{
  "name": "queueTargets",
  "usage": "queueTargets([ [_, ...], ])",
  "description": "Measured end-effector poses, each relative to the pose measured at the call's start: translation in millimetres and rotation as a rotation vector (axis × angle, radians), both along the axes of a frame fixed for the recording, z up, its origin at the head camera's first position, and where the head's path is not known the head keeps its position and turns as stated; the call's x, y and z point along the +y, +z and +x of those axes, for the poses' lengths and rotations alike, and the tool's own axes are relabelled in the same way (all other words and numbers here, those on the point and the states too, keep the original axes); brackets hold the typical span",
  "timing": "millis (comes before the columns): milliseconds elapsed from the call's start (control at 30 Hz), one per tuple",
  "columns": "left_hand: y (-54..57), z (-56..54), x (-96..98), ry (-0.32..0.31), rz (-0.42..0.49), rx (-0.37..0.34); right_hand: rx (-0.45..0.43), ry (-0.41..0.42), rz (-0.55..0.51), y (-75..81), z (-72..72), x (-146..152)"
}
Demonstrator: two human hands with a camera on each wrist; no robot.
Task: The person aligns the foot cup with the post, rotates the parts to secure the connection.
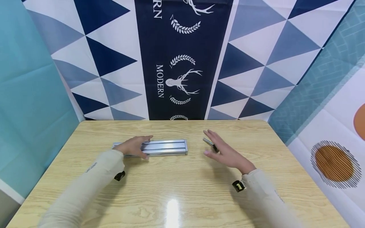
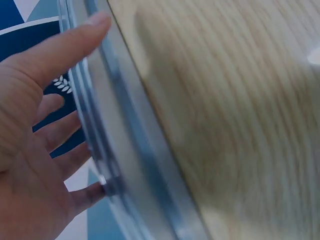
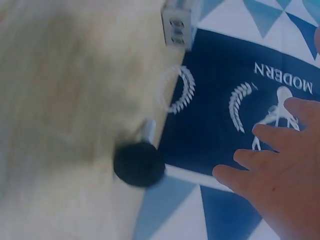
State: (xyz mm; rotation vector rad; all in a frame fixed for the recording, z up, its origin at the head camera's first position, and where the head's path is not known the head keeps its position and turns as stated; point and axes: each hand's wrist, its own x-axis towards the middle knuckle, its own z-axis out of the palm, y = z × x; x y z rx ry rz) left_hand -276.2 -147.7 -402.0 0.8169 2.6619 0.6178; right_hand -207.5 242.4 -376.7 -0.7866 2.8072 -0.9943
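A silver aluminium profile [image 1: 168, 146] with lengthwise grooves lies across the table, left of the middle. Over its left part is my left hand [image 1: 132, 146], thumb on the near side and fingers spread towards the far side. The left wrist view shows that thumb above the grooved bar [image 2: 145, 145], with the other fingers loosely extended beyond it. My right hand [image 1: 226, 153] hovers with straight fingers over a small tool with a metal shaft [image 1: 208, 141] and black handle [image 1: 215, 148]. In the right wrist view the round black handle end [image 3: 139, 164] stands apart from the fingers.
Both things lie on a light wood table [image 1: 176, 177] with a glare spot near the front. A patterned cloth [image 1: 176, 63] hangs behind its back edge, and fabric hangs at both sides. The profile's end face [image 3: 177, 27] shows holes in the right wrist view.
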Motion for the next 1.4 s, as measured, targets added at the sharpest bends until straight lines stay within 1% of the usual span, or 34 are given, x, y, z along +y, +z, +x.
queueTargets([
  [133, -6.9, -2.4, 6.8, 0.017, -0.06, 0.062, -0.025, 0.016, -0.027, -12.1, 3.8, -10],
  [233, -10.2, -3.9, 10.5, 0.008, -0.071, 0.107, -0.029, 0.023, -0.036, -17.1, 6.7, -15],
  [333, -11.6, -4.7, 12.7, 0.025, -0.074, 0.109, -0.035, 0.031, -0.047, -19.0, 9.3, -18],
  [500, -12.6, -5.9, 14.6, 0.038, -0.081, 0.138, -0.054, 0.029, -0.054, -22.2, 12.9, -22],
  [733, -16.4, -4.3, 8.8, 0.089, -0.043, 0.153, -0.114, 0.063, -0.06, -35.3, 12.8, -27],
  [867, -18.2, -3.4, 7.5, 0.101, -0.009, 0.198, -0.134, 0.076, -0.074, -42.1, 11.0, -29],
  [1000, -18.3, -2.4, 8.0, 0.132, 0.0, 0.251, -0.192, 0.076, -0.077, -45.0, 10.7, -34],
  [1167, -14.3, 0.3, 8.2, 0.189, 0.048, 0.258, -0.278, 0.068, -0.095, -45.9, 9.7, -45],
  [1267, -10.4, 2.4, 8.1, 0.223, 0.083, 0.259, -0.314, 0.056, -0.118, -47.6, 4.5, -54],
  [1400, -7.7, 4.3, 10.6, 0.257, 0.109, 0.27, -0.386, 0.04, -0.202, -48.3, -3.1, -66],
])
